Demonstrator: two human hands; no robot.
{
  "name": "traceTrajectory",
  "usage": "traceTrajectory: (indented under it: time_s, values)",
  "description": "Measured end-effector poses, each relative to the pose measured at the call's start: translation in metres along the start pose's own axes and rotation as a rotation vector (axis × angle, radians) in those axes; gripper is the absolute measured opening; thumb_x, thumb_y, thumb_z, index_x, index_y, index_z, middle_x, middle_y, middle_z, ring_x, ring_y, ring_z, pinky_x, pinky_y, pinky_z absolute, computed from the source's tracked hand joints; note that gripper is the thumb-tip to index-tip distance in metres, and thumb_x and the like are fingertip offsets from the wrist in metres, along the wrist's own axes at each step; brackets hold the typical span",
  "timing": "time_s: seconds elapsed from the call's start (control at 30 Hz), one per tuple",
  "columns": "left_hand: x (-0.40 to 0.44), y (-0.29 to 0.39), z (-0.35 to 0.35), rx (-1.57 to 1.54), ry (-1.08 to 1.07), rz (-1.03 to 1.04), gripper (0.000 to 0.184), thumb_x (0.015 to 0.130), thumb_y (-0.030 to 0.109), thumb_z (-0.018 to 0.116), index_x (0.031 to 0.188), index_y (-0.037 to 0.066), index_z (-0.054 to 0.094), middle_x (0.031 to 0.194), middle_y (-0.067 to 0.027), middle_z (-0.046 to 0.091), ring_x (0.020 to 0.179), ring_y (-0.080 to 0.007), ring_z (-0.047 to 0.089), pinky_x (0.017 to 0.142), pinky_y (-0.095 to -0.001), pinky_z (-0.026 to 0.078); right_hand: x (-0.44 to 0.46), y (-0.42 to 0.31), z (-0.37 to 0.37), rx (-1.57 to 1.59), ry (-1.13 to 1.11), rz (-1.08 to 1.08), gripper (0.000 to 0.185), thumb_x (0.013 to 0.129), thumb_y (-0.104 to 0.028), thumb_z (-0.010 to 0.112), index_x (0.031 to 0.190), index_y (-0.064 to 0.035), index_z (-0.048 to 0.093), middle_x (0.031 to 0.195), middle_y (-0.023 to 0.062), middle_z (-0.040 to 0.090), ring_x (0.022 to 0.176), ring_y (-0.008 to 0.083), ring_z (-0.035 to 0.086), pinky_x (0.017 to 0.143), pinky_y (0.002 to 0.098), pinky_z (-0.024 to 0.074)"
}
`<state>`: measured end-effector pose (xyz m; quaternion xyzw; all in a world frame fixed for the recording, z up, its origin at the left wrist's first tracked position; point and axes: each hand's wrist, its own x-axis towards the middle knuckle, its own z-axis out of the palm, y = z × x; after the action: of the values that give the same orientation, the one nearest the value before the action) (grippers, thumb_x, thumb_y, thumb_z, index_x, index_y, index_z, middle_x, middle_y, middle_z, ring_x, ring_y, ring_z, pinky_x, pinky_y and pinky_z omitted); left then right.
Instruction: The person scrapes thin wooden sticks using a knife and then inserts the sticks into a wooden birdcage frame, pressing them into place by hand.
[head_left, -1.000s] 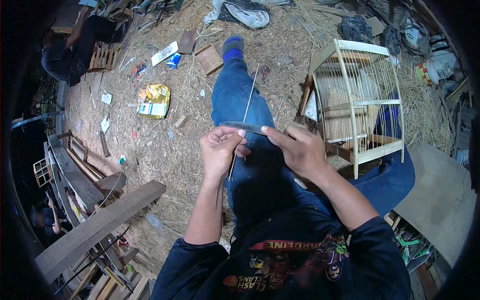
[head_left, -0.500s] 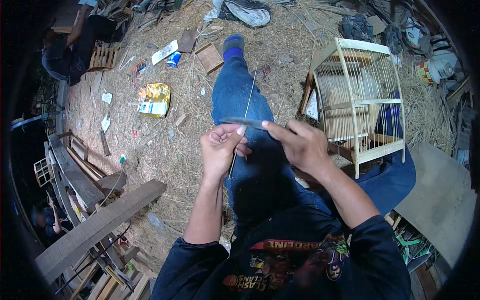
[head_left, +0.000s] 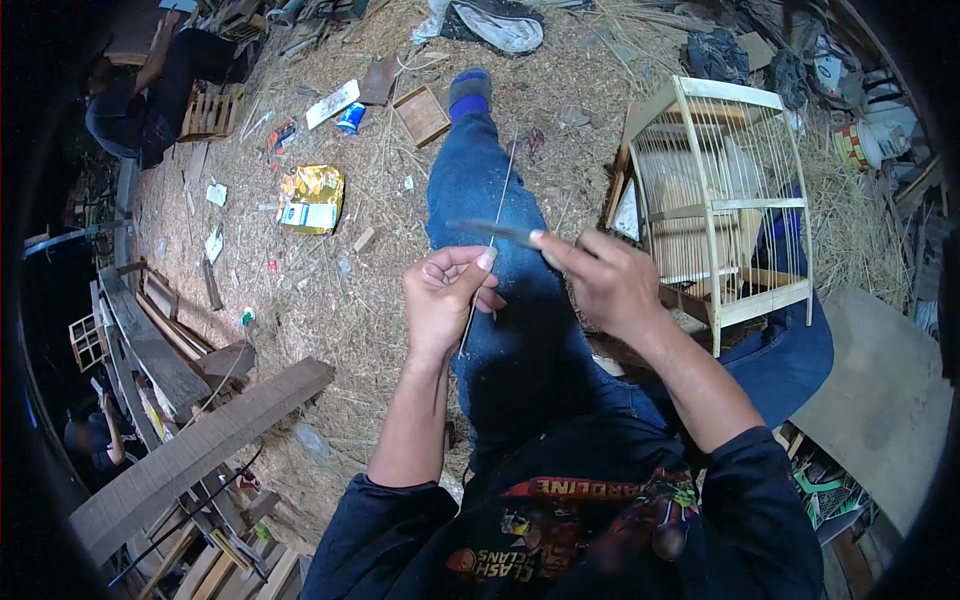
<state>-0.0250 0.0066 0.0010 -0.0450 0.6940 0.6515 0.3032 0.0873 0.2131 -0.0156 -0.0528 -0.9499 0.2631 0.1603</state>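
My left hand (head_left: 447, 295) pinches a thin wooden stick (head_left: 506, 185) that runs up and down over my outstretched leg in jeans. In my right hand (head_left: 605, 275) is a knife (head_left: 490, 230), its blade smeared by motion and pointing left, just above my left fingertips. The blade crosses the stick; whether it touches is unclear. To the right of my right hand stands a wooden birdcage (head_left: 707, 205) with thin upright bars, beside my bent other leg.
Straw and shavings cover the ground. A yellow packet (head_left: 311, 199), a blue can (head_left: 350, 118) and a small wooden box (head_left: 421, 116) lie ahead. A thick beam (head_left: 205, 455) juts in from the left. Two people (head_left: 150, 95) sit at the far left. A grey board (head_left: 880, 400) lies at right.
The knife has moved slightly up, off my left fingertips, and its blade is now blurred. My left hand still holds the stick in nearly the same place.
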Motion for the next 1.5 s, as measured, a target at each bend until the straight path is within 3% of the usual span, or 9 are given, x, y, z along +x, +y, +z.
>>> traceTrajectory:
  time_s: [0.27, 0.37, 0.47, 0.8, 0.87, 1.17, 1.23, 1.33, 1.5]
  values:
    - [0.000, -0.003, -0.004, -0.002, -0.013, 0.021, 0.021, 0.099, 0.011, 0.079, 0.106, -0.008, 0.073, 0.079, -0.0124, 0.075, 0.058, -0.0175, 0.072, 0.051, -0.0270, 0.056, -0.003, -0.002, -0.002, 0.018, -0.056, -0.089, 0.045, 0.092, -0.015, 0.074, 0.132, -0.0345, 0.076, 0.073, 0.0036, 0.049, 0.061, 0.0235, 0.061, 0.052, 0.0405, 0.0513]
    - [-0.002, 0.001, 0.002, 0.007, -0.003, 0.012, 0.021, 0.100, 0.011, 0.078, 0.105, -0.008, 0.072, 0.080, -0.0125, 0.074, 0.058, -0.0175, 0.072, 0.051, -0.0271, 0.056, 0.000, -0.003, -0.003, -0.003, -0.036, -0.001, 0.044, 0.092, -0.013, 0.073, 0.132, -0.0335, 0.076, 0.073, 0.0042, 0.050, 0.061, 0.0245, 0.062, 0.053, 0.0411, 0.0522]
    - [-0.002, -0.002, -0.001, 0.027, 0.008, 0.013, 0.021, 0.100, 0.011, 0.078, 0.106, -0.008, 0.072, 0.080, -0.0125, 0.074, 0.058, -0.0176, 0.072, 0.051, -0.0269, 0.056, -0.002, -0.004, -0.002, 0.024, -0.029, -0.075, 0.041, 0.093, -0.015, 0.074, 0.129, -0.0332, 0.078, 0.073, 0.0037, 0.050, 0.059, 0.0243, 0.061, 0.052, 0.0403, 0.0516]
    - [-0.002, -0.002, 0.001, 0.034, 0.017, 0.023, 0.022, 0.100, 0.012, 0.078, 0.107, -0.008, 0.073, 0.080, -0.0116, 0.075, 0.059, -0.0170, 0.072, 0.052, -0.0263, 0.055, 0.001, -0.003, -0.004, -0.003, -0.010, -0.005, 0.038, 0.095, -0.018, 0.075, 0.129, -0.0329, 0.078, 0.072, 0.0033, 0.052, 0.061, 0.0239, 0.064, 0.051, 0.0410, 0.0520]
    - [-0.001, -0.006, -0.002, 0.026, 0.007, 0.036, 0.023, 0.100, 0.012, 0.079, 0.107, -0.008, 0.073, 0.080, -0.0115, 0.075, 0.059, -0.0170, 0.072, 0.052, -0.0263, 0.055, 0.001, -0.002, 0.000, -0.019, -0.031, -0.052, 0.047, 0.092, -0.014, 0.073, 0.132, -0.0365, 0.074, 0.074, 0.0026, 0.054, 0.063, 0.0231, 0.068, 0.051, 0.0397, 0.0554]
    - [-0.001, -0.003, 0.001, 0.027, 0.021, 0.041, 0.026, 0.099, 0.014, 0.080, 0.109, -0.009, 0.073, 0.080, -0.0116, 0.074, 0.058, -0.0172, 0.072, 0.052, -0.0263, 0.055, 0.001, -0.003, -0.002, -0.043, -0.048, -0.085, 0.042, 0.093, -0.019, 0.075, 0.132, -0.0341, 0.075, 0.074, 0.0017, 0.055, 0.061, 0.0227, 0.067, 0.051, 0.0393, 0.0547]
    - [-0.003, -0.003, 0.002, 0.023, 0.026, 0.032, 0.026, 0.099, 0.014, 0.080, 0.109, -0.008, 0.073, 0.079, -0.0116, 0.074, 0.058, -0.0172, 0.072, 0.052, -0.0263, 0.055, 0.003, 0.002, -0.001, -0.042, -0.045, 0.013, 0.053, 0.089, -0.012, 0.074, 0.136, -0.0364, 0.073, 0.076, 0.0024, 0.055, 0.066, 0.0239, 0.069, 0.054, 0.0404, 0.0571]
    - [-0.004, -0.001, 0.003, 0.020, 0.045, 0.024, 0.021, 0.099, 0.011, 0.079, 0.108, -0.007, 0.074, 0.077, -0.0109, 0.074, 0.054, -0.0150, 0.068, 0.051, -0.0271, 0.055, 0.000, 0.000, 0.000, 0.009, -0.066, -0.046, 0.059, 0.087, -0.008, 0.073, 0.138, -0.0377, 0.071, 0.077, 0.0028, 0.056, 0.068, 0.0245, 0.069, 0.055, 0.0407, 0.0582]
    - [-0.004, -0.001, 0.003, 0.005, 0.031, 0.025, 0.019, 0.101, 0.010, 0.077, 0.108, -0.007, 0.073, 0.076, -0.0109, 0.074, 0.053, -0.0145, 0.067, 0.051, -0.0277, 0.056, 0.003, 0.001, -0.002, -0.008, -0.036, 0.024, 0.055, 0.089, -0.009, 0.071, 0.136, -0.0371, 0.072, 0.076, 0.0033, 0.055, 0.065, 0.0248, 0.068, 0.053, 0.0397, 0.0573]
